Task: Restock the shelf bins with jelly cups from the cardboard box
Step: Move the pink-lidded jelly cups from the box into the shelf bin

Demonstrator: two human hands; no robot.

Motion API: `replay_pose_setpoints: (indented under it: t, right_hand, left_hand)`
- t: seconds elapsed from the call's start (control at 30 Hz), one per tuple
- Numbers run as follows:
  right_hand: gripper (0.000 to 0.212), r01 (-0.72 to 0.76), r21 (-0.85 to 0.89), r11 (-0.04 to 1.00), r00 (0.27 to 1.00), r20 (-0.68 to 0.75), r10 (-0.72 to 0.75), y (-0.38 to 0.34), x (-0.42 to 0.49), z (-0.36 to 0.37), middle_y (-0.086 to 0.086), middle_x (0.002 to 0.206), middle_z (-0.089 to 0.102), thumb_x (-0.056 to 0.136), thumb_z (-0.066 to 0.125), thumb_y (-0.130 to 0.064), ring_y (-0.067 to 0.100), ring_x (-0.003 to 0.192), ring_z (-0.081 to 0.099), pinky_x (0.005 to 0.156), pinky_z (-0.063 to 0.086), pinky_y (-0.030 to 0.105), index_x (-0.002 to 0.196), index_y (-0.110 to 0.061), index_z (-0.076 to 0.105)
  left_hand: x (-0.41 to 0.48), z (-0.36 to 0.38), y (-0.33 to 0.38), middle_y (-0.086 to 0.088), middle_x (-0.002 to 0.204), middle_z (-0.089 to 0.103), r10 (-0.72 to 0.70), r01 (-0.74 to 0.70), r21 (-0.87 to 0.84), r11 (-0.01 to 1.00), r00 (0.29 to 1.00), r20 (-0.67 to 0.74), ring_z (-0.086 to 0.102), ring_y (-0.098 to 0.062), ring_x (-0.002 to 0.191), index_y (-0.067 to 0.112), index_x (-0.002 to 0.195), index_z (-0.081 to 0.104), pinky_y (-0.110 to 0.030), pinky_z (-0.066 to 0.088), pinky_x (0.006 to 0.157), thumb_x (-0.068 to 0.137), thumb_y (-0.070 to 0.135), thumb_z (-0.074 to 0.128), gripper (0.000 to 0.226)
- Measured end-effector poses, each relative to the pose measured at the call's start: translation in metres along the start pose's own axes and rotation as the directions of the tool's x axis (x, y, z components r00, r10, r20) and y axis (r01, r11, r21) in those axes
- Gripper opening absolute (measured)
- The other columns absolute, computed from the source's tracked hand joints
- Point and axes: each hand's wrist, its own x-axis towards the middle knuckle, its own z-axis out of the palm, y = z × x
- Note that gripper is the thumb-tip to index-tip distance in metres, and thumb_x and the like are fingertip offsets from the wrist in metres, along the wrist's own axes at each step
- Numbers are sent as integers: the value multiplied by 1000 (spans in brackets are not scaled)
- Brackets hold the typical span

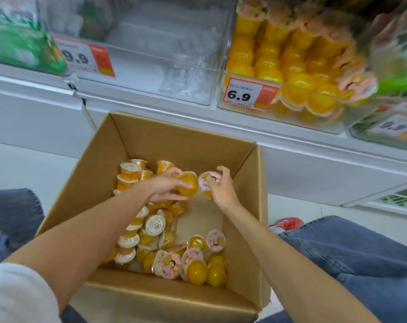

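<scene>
An open cardboard box (151, 136) stands on the floor between my knees, with several yellow jelly cups (198, 266) lying in it, some with pink lids and some with white lids. Both hands reach into the far part of the box. My left hand (165, 187) grips a yellow jelly cup (188, 183). My right hand (221, 187) closes its fingers on a pink-lidded jelly cup (206, 180). Above, a clear shelf bin (291, 108) with a 6.9 price tag is filled with yellow jelly cups. The clear bin (151, 54) to its left looks nearly empty.
A bin with green packs (18, 43) sits at the upper left and another green one (384, 136) at the right. White shelf base runs behind the box. A red jelly cup (288, 223) lies on the floor by my right knee.
</scene>
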Motion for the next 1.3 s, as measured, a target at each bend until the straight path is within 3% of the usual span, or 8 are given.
replay_pose_setpoints:
  t: [0.17, 0.3, 0.53, 0.63, 0.7, 0.9, 1.07, 1.3]
  right_hand:
    - [61, 240, 122, 963, 971, -32, -238, -72, -15, -63, -1, 128, 48, 72, 59, -60, 19, 112, 57, 74, 56, 36, 129, -39, 49]
    - [76, 371, 126, 920, 927, -109, -359, -116, -30, -111, -5, 131, 52, 60, 74, -43, 14, 110, 60, 87, 54, 34, 132, -38, 47]
    - [76, 491, -150, 858, 744, -440, -502, -176, -19, -182, -7, 142, 45, 80, 66, -50, 11, 128, 44, 105, 40, 30, 146, -27, 34]
    - [73, 419, -238, 876, 724, -496, -480, -195, 6, -200, -3, 134, 52, 79, 64, -55, 19, 125, 45, 104, 40, 36, 141, -26, 38]
    - [70, 376, -263, 888, 739, -493, -459, -206, 24, -206, 1, 126, 54, 78, 62, -58, 23, 122, 44, 101, 40, 38, 137, -27, 39]
    - [67, 342, -313, 886, 787, -419, -452, -219, 74, -203, 10, 142, 37, 85, 61, -55, 28, 129, 44, 107, 38, 36, 137, -14, 50]
    - [63, 367, -449, 815, 770, -346, -537, -211, 82, -196, 6, 156, 20, 89, 64, -32, 22, 141, 30, 115, 27, 31, 145, -17, 41]
    - [55, 342, -510, 789, 707, -414, -574, -219, 86, -193, 6, 137, 49, 87, 69, -25, 24, 129, 45, 108, 39, 36, 136, -15, 45]
  left_hand:
    - [-33, 47, 81, -12, 112, 62, 338, -320, 171, 932, 937, -88, 64, -26, 96, 20, 107, 55, -42, 58, 83, 74, 0, 77, 44]
    - [-66, 79, 140, 2, 103, 69, 730, -575, 572, 585, 680, -64, 65, -13, 94, 30, 104, 65, -32, 54, 85, 65, 11, 86, 48]
    - [-78, 125, 210, 20, 112, 67, 937, -568, 823, 23, 300, 181, 56, -3, 106, 39, 115, 68, -24, 46, 92, 68, 37, 83, 49]
    - [-64, 134, 241, 14, 117, 67, 965, -508, 858, -74, 181, 191, 56, -9, 112, 38, 116, 68, -31, 42, 101, 67, 31, 85, 52]
    - [-48, 135, 263, 9, 120, 68, 969, -389, 916, -102, 170, 180, 58, -15, 115, 36, 118, 67, -38, 39, 104, 66, 36, 84, 54]
    - [-12, 128, 290, 8, 129, 63, 924, -61, 981, -182, 330, 192, 53, -15, 124, 46, 125, 58, -43, 18, 116, 73, 49, 75, 55]
    - [-3, 116, 289, 7, 140, 52, 938, -28, 979, -202, 283, 202, 35, -20, 137, 48, 126, 56, -49, 14, 116, 81, 54, 65, 46]
    - [1, 118, 285, 7, 131, 58, 962, -22, 990, -141, 232, 142, 40, -22, 129, 41, 127, 59, -40, 28, 103, 90, 36, 61, 38]
